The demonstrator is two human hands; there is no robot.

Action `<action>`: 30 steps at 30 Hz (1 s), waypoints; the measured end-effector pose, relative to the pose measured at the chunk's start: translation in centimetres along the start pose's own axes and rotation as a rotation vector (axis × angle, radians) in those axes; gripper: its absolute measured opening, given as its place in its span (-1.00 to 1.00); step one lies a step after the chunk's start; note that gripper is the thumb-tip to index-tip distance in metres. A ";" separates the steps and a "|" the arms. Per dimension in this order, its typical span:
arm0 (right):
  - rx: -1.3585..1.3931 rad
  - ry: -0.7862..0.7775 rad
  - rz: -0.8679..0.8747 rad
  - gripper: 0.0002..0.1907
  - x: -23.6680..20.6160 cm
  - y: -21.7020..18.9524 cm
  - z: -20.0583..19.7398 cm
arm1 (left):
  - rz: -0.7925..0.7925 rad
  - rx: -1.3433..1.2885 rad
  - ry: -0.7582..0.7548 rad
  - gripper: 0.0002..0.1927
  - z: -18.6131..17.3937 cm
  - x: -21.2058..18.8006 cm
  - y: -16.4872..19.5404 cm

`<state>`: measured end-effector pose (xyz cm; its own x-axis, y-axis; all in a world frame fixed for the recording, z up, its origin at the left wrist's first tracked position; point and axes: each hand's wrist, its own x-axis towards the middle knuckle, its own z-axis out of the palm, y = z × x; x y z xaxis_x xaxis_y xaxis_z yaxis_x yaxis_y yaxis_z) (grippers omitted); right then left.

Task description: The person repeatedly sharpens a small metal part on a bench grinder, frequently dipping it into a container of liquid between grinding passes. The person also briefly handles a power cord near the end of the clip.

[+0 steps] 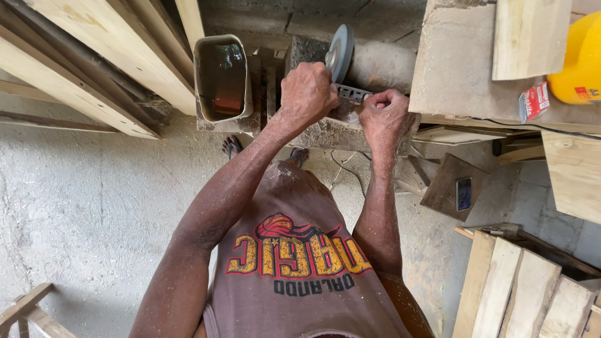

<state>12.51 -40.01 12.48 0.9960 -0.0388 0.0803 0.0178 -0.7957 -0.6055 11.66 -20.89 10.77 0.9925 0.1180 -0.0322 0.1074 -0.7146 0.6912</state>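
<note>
A grey grinding wheel point(341, 51) stands on edge on a dusty bench grinder point(375, 66). My left hand point(307, 92) is closed around a flat metal blade point(352, 94) with holes in it, right below the wheel. My right hand point(385, 116) grips the blade's other end, just right of the left hand. Both hands press the blade toward the wheel's rim. Most of the blade is hidden under my fingers.
A rectangular plastic tub point(222, 78) of dark water sits left of the grinder. Long planks point(94, 56) lean at the upper left. Wooden boards point(519, 288) lie at the lower right. A yellow container point(579, 62) rests on a bench point(457, 69) at the upper right. A phone point(464, 193) lies on a scrap.
</note>
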 end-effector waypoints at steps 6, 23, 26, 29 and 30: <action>-0.056 0.027 -0.117 -0.96 -0.3 -0.9 1.6 | -0.062 -0.017 -0.038 -0.85 -1.6 -0.2 -2.0; 0.061 -0.034 -0.172 -0.88 -2.0 -6.0 3.5 | 0.091 -0.143 0.152 -0.88 -6.0 -2.9 -7.6; 0.296 -0.106 -0.219 -0.85 -2.7 -8.3 3.4 | 0.024 -0.268 0.217 -0.83 -7.7 -5.4 -8.7; 0.558 -0.239 -0.251 -0.82 -3.4 -10.8 4.6 | -0.216 -0.465 0.196 -0.74 -8.6 -8.5 -9.3; 0.648 -0.295 -0.240 -0.82 -3.5 -11.7 5.4 | -0.255 -0.505 0.200 -0.72 -8.6 -9.6 -9.5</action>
<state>9.33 -27.29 15.00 0.9386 0.3275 0.1084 0.1945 -0.2428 -0.9504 0.63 -9.31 10.73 0.9035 0.4053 -0.1394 0.2510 -0.2367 0.9386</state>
